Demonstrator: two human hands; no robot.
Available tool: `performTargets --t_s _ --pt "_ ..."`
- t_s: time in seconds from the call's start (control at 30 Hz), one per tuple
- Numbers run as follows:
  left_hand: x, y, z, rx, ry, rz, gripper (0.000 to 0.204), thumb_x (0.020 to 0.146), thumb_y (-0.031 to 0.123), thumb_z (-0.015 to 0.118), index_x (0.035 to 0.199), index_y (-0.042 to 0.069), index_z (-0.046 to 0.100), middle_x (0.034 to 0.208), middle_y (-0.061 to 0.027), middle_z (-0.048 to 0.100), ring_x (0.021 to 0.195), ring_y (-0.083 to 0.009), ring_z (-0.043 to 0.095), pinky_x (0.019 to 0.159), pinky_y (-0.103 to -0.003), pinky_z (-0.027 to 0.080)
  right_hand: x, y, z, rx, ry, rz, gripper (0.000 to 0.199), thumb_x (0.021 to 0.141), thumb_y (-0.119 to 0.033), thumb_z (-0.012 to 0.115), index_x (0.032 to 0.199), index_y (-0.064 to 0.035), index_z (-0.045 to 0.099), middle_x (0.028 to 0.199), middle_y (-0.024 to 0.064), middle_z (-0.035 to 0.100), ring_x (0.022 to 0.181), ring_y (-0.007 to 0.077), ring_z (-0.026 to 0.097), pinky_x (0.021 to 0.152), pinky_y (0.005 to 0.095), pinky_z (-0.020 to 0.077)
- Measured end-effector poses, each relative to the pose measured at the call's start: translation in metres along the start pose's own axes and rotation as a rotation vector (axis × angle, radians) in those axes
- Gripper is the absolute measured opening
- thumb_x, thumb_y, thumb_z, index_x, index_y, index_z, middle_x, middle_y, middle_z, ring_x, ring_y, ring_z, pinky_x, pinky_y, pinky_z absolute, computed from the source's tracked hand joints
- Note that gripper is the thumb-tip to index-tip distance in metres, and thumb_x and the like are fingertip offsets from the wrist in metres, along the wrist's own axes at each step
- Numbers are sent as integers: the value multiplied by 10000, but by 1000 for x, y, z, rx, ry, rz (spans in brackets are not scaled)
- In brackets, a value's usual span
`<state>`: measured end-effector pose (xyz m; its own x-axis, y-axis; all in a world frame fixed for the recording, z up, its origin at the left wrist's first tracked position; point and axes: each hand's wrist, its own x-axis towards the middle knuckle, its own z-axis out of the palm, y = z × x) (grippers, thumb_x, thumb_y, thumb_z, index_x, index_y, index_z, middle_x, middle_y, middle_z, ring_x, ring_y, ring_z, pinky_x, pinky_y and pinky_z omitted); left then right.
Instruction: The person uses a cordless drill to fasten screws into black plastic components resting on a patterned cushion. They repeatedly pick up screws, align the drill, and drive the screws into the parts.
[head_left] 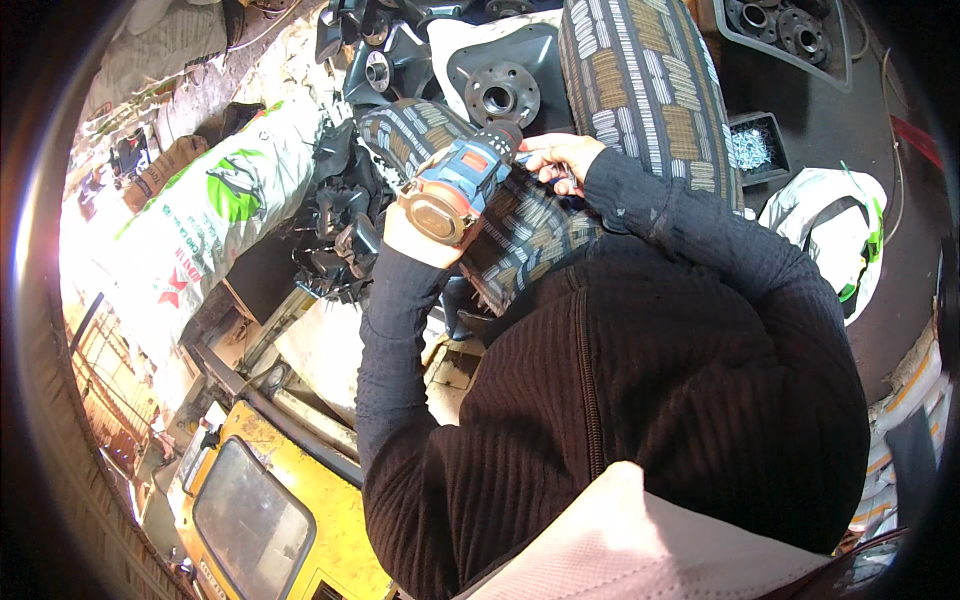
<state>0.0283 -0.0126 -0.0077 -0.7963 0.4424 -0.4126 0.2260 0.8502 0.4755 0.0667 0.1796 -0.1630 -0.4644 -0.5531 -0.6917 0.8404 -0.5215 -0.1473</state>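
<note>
My left hand (425, 240) is wrapped round a blue and orange cordless drill (468, 172), whose body hides most of the fingers. The drill's black chuck points away from me, toward a black part with a round metal flange (503, 95) in its middle. Close to the right of the chuck, my right hand (565, 160) has its fingers bent and pressed together. Small shiny bits show at those fingertips, too small to name. Striped patterned fabric (525, 235) lies under both hands.
A patterned cushion (650, 90) stands right of the flange. Further right are a small tray of silvery screws (755, 143), a clear box of metal hubs (790, 40) and a white bag (825, 225). Black parts (345, 215) pile up beside a white-green sack (225, 195). Lower left stands a yellow cab (330, 520).
</note>
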Motion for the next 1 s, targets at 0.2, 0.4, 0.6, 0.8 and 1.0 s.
performTargets --t_s 0.2,0.4,0.6,0.8,1.0 --pt "21 6 -19 158 -208 -104 387 714 204 710 1063 93 586 1013 -89 625 929 -254 604 811 -356 475 -7 -1 -3 -23 -143 34 321 890 -85 484 1198 3 459 1057 140 599 734 98 593 433 167 394" --pt "40 10 -20 214 -231 -110 369 722 213 704 1043 75 585 983 -89 626 911 -244 603 791 -342 482 -9 -10 -3 -216 -236 61 298 842 -86 551 1123 11 531 991 108 647 645 66 563 438 163 381" --pt "38 24 -19 265 -246 -97 508 705 239 717 1140 78 509 1083 -95 584 968 -257 579 853 -358 437 -14 -10 -1 -305 -331 65 261 818 -141 613 1052 -25 623 908 49 652 616 48 524 438 175 365" --pt "46 9 -13 300 -308 -63 465 731 288 675 1129 89 542 1075 -93 601 989 -244 571 862 -361 430 -16 -11 0 -342 -300 -27 250 804 -131 627 1032 -28 638 881 37 648 614 42 536 428 169 353" --pt "36 7 -9 210 -171 -121 377 708 261 717 1040 118 609 1001 -60 632 915 -204 610 784 -336 473 -26 -13 1 -143 -137 -108 238 864 -185 589 1028 -13 569 885 47 627 629 44 544 416 139 355"
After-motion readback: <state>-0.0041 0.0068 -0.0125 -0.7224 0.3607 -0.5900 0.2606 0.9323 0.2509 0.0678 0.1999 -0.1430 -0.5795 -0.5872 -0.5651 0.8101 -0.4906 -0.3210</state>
